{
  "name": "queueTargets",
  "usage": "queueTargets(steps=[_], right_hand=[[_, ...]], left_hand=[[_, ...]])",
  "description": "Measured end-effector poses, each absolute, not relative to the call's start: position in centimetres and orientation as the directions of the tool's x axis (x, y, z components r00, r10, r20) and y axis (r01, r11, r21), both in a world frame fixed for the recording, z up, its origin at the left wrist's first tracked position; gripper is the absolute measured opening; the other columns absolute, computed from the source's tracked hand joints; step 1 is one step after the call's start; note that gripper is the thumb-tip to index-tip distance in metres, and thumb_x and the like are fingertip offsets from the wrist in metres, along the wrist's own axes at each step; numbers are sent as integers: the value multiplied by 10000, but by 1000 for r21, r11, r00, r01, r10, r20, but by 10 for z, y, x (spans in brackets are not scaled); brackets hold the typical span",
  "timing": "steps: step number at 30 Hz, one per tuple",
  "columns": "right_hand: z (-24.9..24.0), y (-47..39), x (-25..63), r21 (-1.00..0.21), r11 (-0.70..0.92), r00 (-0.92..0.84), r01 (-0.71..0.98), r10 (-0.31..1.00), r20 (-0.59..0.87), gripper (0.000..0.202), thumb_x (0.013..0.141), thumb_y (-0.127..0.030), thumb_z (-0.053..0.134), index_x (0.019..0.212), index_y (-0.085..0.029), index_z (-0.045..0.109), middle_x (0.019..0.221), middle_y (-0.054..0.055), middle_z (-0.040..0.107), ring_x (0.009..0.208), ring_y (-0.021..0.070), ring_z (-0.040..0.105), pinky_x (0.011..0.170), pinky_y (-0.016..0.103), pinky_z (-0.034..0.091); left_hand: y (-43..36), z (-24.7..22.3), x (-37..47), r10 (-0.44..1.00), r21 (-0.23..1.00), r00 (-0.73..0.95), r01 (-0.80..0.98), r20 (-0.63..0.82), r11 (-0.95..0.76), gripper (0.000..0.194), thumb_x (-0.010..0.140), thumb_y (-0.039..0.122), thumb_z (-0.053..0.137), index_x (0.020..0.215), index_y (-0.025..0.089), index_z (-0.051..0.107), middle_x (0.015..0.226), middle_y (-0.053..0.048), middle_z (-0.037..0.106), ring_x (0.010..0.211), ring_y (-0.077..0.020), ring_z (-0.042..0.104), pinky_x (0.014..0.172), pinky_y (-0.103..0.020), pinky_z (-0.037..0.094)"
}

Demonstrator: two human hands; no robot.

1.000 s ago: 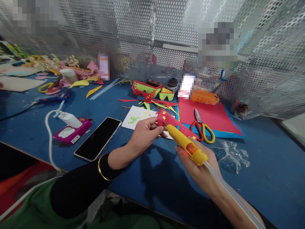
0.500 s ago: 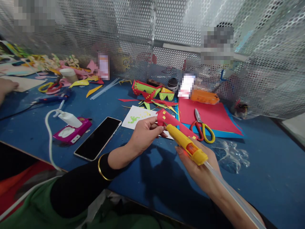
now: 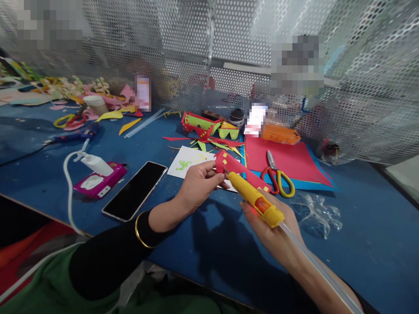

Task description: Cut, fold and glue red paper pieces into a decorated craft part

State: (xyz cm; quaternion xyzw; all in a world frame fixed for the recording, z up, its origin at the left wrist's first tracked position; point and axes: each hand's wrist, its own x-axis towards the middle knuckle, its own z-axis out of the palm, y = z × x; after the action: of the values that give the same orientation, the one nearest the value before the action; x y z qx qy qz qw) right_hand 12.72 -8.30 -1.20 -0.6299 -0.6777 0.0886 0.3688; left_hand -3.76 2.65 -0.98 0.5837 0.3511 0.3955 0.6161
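Observation:
My left hand (image 3: 200, 184) pinches the near left end of a red paper strip (image 3: 234, 165) with yellow squares stuck on it. Wrapped in my right hand (image 3: 273, 218) is a yellow glue gun (image 3: 252, 196), a long clear glue stick trailing from its back. The gun's nozzle is at the strip, close beside my left fingertips. Beneath the strip lies a white card (image 3: 175, 163) with small green and yellow pieces. Just right of the strip are scissors (image 3: 278, 174) with red and yellow handles.
A black phone (image 3: 135, 190), a purple power strip (image 3: 100, 179) with a white plug and a blue glue gun (image 3: 75, 134) lie left. Red and green paper glasses (image 3: 199, 124) and scraps sit behind; red sheets (image 3: 291, 159) and crumpled clear plastic (image 3: 319, 213) are right.
The other person's hand at the far left has gone out of view. My hands, the strip and the yellow glue gun have hardly moved.

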Motion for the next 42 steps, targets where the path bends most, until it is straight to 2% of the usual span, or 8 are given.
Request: queueTargets(steps=[6,12,23,29,33,38,42], right_hand=[[-10,-83,127,-589,198,63,783,918,393,293,958,-477,520,873,-217,623,676,15,641,553,160,591,524,275,461],[-9,-83,126,-590,195,62,784,921,385,301,953,-482,515,852,-220,621,675,13,632,552,156,587,508,265,447],[-11,-83,128,-592,195,86,782,907,412,302,953,-465,541,757,-235,539,634,-15,561,536,145,531,490,266,419],[-9,-83,127,-606,180,81,775,923,377,280,957,-470,538,824,-228,586,666,-2,587,564,157,551,507,273,446],[-8,-86,128,-637,247,20,730,924,382,274,964,-462,539,849,-224,607,683,4,614,557,156,566,516,282,456],[-9,-89,132,-687,271,116,675,880,461,258,957,-431,574,786,-241,603,692,3,625,582,156,592,520,282,466],[-6,-91,134,-807,140,296,573,883,364,292,933,-513,592,923,-236,685,633,-18,578,480,130,497,415,266,400]], left_hand=[[26,-9,-37,900,998,435,-69,26,5,203,732,287,743,892,162,744,652,-20,727,649,-160,714,563,-229,471],[26,-10,-38,893,994,448,-106,39,10,192,745,236,710,918,157,742,694,-26,753,664,-154,727,577,-211,481],[26,-10,-38,896,995,443,-96,31,13,195,789,263,708,951,158,735,706,-19,741,655,-146,716,580,-225,478],[26,-10,-38,893,995,448,-101,37,10,183,769,273,724,918,169,743,679,-14,730,649,-148,708,600,-234,503],[27,-12,-38,896,997,443,-74,35,-2,181,763,280,727,906,170,747,644,-17,722,648,-157,706,573,-230,484],[25,-10,-37,897,996,442,-87,17,24,196,776,250,719,947,158,749,703,-31,754,638,-149,705,595,-235,510],[24,-7,-37,900,995,435,-94,13,31,221,783,227,715,986,145,748,888,-77,798,665,-147,715,620,-245,536]])
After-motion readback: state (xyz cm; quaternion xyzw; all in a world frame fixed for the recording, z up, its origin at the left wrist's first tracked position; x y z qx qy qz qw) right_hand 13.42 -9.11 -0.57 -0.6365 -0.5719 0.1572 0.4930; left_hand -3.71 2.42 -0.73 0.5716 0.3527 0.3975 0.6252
